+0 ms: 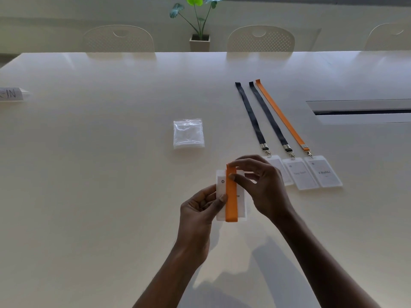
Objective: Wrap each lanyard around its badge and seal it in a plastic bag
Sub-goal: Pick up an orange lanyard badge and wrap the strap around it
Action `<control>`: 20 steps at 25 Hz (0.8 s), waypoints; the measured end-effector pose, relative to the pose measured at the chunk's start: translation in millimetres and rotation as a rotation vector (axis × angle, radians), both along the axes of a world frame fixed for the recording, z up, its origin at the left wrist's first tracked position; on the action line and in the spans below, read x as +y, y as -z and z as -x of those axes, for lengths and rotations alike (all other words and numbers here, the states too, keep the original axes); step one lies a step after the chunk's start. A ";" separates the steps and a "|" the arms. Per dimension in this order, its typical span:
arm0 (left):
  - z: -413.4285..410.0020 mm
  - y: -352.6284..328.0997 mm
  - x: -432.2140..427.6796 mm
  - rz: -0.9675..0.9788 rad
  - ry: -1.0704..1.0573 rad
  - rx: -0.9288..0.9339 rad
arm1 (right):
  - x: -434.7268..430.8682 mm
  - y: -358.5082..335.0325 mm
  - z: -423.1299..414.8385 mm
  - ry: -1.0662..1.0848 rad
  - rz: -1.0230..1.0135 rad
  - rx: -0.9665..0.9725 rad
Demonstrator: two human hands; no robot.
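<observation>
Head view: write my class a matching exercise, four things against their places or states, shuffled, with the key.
Things
1. plant
2. bags
3. held badge
4. flat orange lanyard

Places or states
a. gripped by left hand, right hand pinching the wrapped lanyard
b. stretched straight on the table
c. beyond the table's far edge
d. clear pile, mid-table

Pairs: 1-c, 2-d, 3-a, 4-b

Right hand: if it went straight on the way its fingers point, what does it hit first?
The right hand points left at the orange lanyard wrapped on the badge that the left hand grips. Its fingertips already seem to touch the strap. Nothing lies between.
</observation>
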State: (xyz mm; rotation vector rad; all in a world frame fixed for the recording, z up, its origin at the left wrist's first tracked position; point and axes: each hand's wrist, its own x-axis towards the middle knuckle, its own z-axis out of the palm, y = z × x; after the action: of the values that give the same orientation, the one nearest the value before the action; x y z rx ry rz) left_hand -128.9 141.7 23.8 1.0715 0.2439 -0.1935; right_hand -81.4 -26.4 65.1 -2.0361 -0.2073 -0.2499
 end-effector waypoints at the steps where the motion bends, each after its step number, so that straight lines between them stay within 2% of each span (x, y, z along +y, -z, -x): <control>1: 0.1 2.3 0.4 -0.017 0.006 -0.018 | -1.1 3.6 0.2 -0.003 -0.022 0.027; 3: 0.7 7.3 1.1 -0.167 0.008 -0.084 | -2.4 12.8 0.5 0.014 0.003 0.048; 7: -0.5 16.1 2.5 -0.640 0.022 -0.255 | -3.2 32.1 -0.3 0.033 0.091 0.123; 10: -2.4 26.2 2.6 -0.864 0.055 -0.366 | -6.0 41.7 -1.9 0.029 0.112 0.182; 13: -4.7 34.2 2.7 -0.955 0.097 -0.437 | -6.9 46.6 -2.3 0.010 0.144 0.227; 20: -8.0 41.8 5.2 -1.012 0.135 -0.499 | -6.8 53.8 1.3 0.023 0.178 0.221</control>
State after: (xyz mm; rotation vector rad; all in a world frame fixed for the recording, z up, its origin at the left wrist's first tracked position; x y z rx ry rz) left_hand -120.9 146.9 -18.0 2.0963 -0.2221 0.1070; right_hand -82.7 -33.2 11.3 -2.2245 -0.0702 -0.0191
